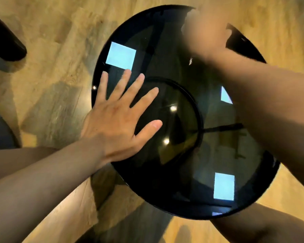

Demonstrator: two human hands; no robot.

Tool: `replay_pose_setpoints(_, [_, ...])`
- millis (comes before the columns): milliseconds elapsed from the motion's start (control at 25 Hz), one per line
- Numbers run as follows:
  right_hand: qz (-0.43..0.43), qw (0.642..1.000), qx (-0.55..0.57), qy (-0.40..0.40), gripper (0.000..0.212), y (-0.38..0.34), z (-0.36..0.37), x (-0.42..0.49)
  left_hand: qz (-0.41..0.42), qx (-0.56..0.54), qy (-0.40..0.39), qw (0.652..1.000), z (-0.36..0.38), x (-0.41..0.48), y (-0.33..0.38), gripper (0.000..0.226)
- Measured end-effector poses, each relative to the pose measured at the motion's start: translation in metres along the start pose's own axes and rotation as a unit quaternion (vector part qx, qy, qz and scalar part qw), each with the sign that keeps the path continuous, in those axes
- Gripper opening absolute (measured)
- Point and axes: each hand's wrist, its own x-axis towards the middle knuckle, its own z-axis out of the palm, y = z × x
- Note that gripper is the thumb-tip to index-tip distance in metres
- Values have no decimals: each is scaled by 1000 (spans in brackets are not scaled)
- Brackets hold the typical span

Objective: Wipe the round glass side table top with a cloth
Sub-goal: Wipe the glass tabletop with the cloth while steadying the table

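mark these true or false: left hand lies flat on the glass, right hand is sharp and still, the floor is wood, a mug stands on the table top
1. The left hand lies flat on the glass table top, fingers spread. True.
2. The right hand is sharp and still. False: it is blurred, at the far edge of the table.
3. The floor is wood. True.
4. A mug stands on the table top. False: only light reflections show on the glass.

Wooden floor point(51, 85), dark cylinder point(5, 42) upper left, perhaps a furniture leg, standing on it
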Motion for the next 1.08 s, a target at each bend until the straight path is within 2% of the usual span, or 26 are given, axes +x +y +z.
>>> replay_pose_setpoints(120, [-51,995,-29,-75,41,2,15,34,13,-19,20,1000,1,4,0,72])
replay_pose_setpoints(240, [-11,999,2,-37,59,7,12,34,8,-10,18,1000,0,9,0,73])
replay_pose_setpoints(320, [12,1000,4,8,55,0,-1,14,-4,-9,30,1000,-2,9,1,72])
replay_pose_setpoints(480, [-24,999,8,24,42,-27,-14,-104,-24,-87,105,990,-2,5,0,65])
replay_pose_setpoints(600, [-78,994,80,12,34,-51,-25,-230,-55,-153,153,975,0,-1,-3,63])
replay_pose_setpoints(680, [-105,985,132,-17,34,-63,-39,-302,-64,-198,158,965,0,-3,-3,63])
replay_pose_setpoints(760, [-129,977,167,-42,33,-63,-43,-336,-51,-197,140,969,1,-1,-3,64])
replay_pose_setpoints(920, [-212,970,118,-22,31,-54,-29,-301,-60,-189,116,973,5,3,-4,66])
replay_pose_setpoints(1080, [-155,981,116,-1,29,-60,-11,-211,-62,-182,107,976,7,3,-4,69])
